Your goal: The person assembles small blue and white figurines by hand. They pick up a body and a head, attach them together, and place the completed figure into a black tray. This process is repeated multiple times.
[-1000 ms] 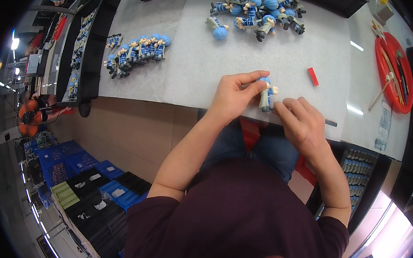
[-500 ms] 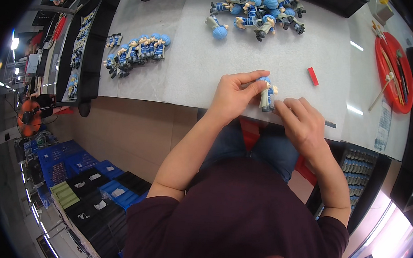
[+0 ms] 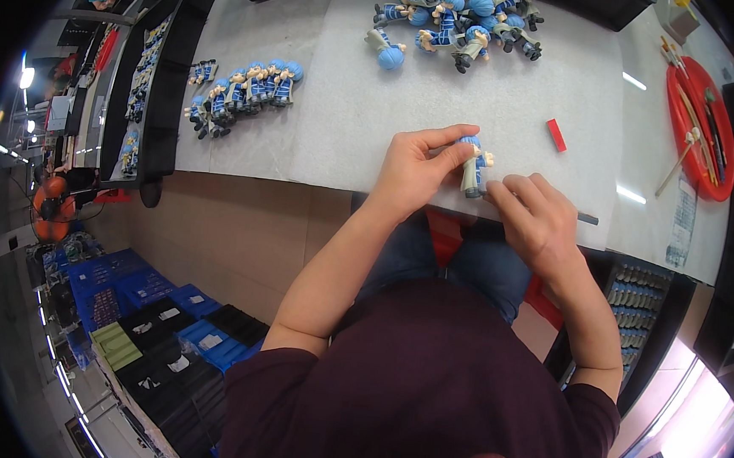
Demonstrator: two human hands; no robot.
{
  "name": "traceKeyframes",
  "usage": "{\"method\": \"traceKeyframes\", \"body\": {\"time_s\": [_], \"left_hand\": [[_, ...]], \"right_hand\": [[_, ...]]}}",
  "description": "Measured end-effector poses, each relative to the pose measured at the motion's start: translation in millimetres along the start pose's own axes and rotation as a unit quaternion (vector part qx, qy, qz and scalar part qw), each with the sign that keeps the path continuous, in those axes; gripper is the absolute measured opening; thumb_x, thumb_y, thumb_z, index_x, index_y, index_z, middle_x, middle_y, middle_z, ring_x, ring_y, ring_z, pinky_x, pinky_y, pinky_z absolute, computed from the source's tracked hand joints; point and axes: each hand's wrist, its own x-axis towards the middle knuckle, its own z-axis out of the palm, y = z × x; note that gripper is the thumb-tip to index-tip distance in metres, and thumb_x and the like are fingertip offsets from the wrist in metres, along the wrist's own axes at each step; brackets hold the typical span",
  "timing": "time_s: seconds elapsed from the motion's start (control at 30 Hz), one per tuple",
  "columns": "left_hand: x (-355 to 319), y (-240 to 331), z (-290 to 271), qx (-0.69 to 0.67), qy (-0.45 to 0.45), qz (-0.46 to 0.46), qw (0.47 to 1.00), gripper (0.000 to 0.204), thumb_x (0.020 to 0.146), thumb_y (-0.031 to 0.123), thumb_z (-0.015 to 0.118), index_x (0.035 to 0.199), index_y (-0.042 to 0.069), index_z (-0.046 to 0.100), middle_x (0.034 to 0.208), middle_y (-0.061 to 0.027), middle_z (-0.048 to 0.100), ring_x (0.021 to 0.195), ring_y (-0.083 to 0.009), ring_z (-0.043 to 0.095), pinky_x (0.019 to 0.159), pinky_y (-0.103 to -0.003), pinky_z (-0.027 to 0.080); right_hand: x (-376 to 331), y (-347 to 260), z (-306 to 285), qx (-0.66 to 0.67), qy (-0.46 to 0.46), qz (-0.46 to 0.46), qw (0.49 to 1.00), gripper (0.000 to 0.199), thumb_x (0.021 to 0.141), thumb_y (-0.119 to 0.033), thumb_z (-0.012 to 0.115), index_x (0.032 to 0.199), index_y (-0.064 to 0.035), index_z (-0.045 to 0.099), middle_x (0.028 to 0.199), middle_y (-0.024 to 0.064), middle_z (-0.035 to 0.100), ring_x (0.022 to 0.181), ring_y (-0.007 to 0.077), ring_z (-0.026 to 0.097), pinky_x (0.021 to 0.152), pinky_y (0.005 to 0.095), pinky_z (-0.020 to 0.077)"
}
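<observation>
My left hand [image 3: 418, 169] pinches a small figurine [image 3: 473, 175] by its blue-haired head, between thumb and fingers. The figurine stands upright just over the table's near edge, in a pale coat with blue clothing and dark shoes. Close by its lower right side is my right hand [image 3: 534, 211], its fingers closed around a slim dark-handled tool [image 3: 587, 219]. Only the handle's dark end shows past the hand; the tool's tip is too small to make out. A red block [image 3: 556, 135] lies on the table beyond my right hand.
A pile of similar figurines [image 3: 462, 23] lies at the back, with one [image 3: 386, 50] apart from it. Another group [image 3: 249, 86] sits at the left. To the right a red tray [image 3: 731, 135] holds brushes and sticks. A black rack [image 3: 160, 78] borders the left side.
My hands and the figurine have hardly moved. In the left background, the orange fan has turned slightly.
</observation>
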Motion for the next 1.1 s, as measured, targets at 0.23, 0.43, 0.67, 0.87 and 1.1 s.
{"method": "traceKeyframes", "body": {"time_s": [0.23,0.43,0.67,0.87,1.1], "left_hand": [[0.4,-3.4,-0.5,-0.031,0.003,0.007,1.0,0.024,0.085,0.006,0.057,0.108,0.0,0.06,0.089,-0.0068,0.063,0.076,-0.0098,0.06,0.068,-0.024,0.053],[1.6,-3.2,-4.0,-0.015,-0.01,-0.008,1.0,0.025,0.087,0.005,0.054,0.11,-0.001,0.057,0.098,-0.0122,0.063,0.085,-0.0179,0.062,0.075,-0.031,0.054],[1.3,-1.6,-4.6,-0.023,-0.018,-0.006,1.0,0.025,0.087,0.006,0.052,0.111,-0.002,0.056,0.098,-0.0135,0.062,0.081,-0.0203,0.064,0.073,-0.032,0.054],[0.0,-2.2,-7.0,-0.055,-0.029,0.006,0.998,0.024,0.088,0.006,0.051,0.111,-0.002,0.054,0.1,-0.0132,0.062,0.081,-0.0205,0.064,0.072,-0.032,0.054],[-3.9,-10.0,-7.1,-0.152,-0.1,0.066,0.981,0.027,0.089,0.005,0.049,0.115,0.0,0.049,0.111,-0.0152,0.057,0.096,-0.024,0.06,0.082,-0.035,0.051]], "right_hand": [[1.0,-1.0,-1.8,0.019,-0.008,0.001,1.0,0.019,0.065,-0.007,0.067,0.083,-0.007,0.06,0.075,0.0012,0.055,0.059,0.0129,0.051,0.046,0.0262,0.0422],[6.2,20.8,-12.5,0.029,0.104,0.037,0.993,0.025,0.065,0.0,0.067,0.089,-0.0042,0.062,0.077,0.005,0.056,0.061,0.0175,0.053,0.05,0.0284,0.0438],[14.1,71.7,-18.4,-0.094,0.028,0.224,0.97,0.029,0.074,0.003,0.061,0.102,-0.0042,0.063,0.093,0.012,0.057,0.085,0.0241,0.054,0.073,0.0349,0.0442],[14.7,35.5,-22.4,0.03,0.071,0.199,0.977,0.023,0.078,0.0,0.06,0.1,-0.002,0.063,0.088,0.0112,0.06,0.075,0.0198,0.056,0.066,0.0283,0.0468],[9.7,-21.7,-1.9,0.52,-0.022,0.388,0.761,0.039,0.083,-0.006,0.061,0.118,0.0024,0.047,0.088,0.0144,0.063,0.076,0.0156,0.063,0.066,0.025,0.0515]]}}
